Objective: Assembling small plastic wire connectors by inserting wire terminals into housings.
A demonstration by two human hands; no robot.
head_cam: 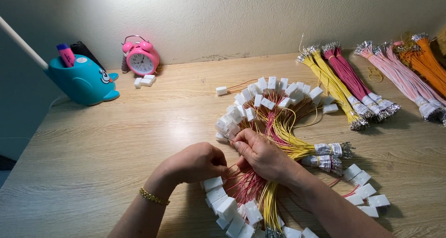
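My left hand (193,162), with a gold bracelet on its wrist, is closed with its fingertips meeting those of my right hand (262,155) over a heap of red and yellow wires (278,126) fitted with white plastic connectors (260,96). What the fingers pinch is hidden between them; it looks like a connector and a wire end. A row of finished wires with white connectors (227,205) lies under my left wrist. Two taped yellow wire bundles (325,149) lie right of my right hand.
Taped bundles of yellow (332,87), dark pink (353,80), light pink (404,80) and orange (425,56) wires lie at the back right. Loose white connectors (364,191) sit at the right. A pink alarm clock (141,57) and a teal whale-shaped pen holder (81,80) stand at the back left.
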